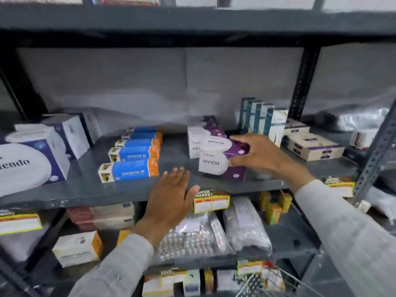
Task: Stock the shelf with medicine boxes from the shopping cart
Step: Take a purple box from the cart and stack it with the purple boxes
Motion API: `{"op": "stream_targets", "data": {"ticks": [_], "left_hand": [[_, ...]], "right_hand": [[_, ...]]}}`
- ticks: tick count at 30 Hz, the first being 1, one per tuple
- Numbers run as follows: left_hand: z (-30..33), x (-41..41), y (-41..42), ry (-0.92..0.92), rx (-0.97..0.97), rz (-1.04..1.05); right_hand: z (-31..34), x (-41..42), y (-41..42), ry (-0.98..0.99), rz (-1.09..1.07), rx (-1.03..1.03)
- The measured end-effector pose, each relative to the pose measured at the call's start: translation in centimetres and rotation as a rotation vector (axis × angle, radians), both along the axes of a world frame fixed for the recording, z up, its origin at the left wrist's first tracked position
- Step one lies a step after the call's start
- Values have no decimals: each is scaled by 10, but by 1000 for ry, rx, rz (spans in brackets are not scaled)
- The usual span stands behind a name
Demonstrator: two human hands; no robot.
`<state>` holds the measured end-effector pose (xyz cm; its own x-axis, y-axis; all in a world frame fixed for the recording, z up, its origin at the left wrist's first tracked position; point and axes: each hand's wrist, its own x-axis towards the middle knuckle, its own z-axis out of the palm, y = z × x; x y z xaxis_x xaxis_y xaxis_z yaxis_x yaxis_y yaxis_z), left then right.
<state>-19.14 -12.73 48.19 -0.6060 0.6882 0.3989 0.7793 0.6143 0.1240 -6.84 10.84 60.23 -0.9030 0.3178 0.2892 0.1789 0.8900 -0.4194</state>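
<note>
Purple-white box [232, 150] | R hand [260, 156] fingers clamped on it | L hand [171, 198] fingers spread, empty

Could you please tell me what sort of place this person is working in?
Probably a pharmacy storeroom or shop aisle: a metal shelf holds rows of medicine boxes, blister packs lie bagged below, and yellow "Super Market" price tags hang on the edge.

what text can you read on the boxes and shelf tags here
"VIVALYN EP": front blue-orange box and the next one back.
"virest": the white-purple box under the right hand, and the box above it.
"...iendo": big blue-white box, cut off at the frame edge.
"SUPER MARKET": yellow shelf tag.
Other tags, lower-shelf boxes and blister packs: too blurred to read.
</note>
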Motion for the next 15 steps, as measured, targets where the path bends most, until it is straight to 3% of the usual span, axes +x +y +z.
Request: {"op": "stream_targets", "data": {"ticks": [4, 11, 15], "left_hand": [[-1, -1, 0, -7, -2, -3], [-3, 0, 0, -31, 47, -19], [3, 11, -3, -112, 291, -50]], "right_hand": [[-10, -34, -4, -75, 28, 19], [-27, -31, -9, -15, 39, 60], [-40, -6, -10, 148, 30, 78]]}}
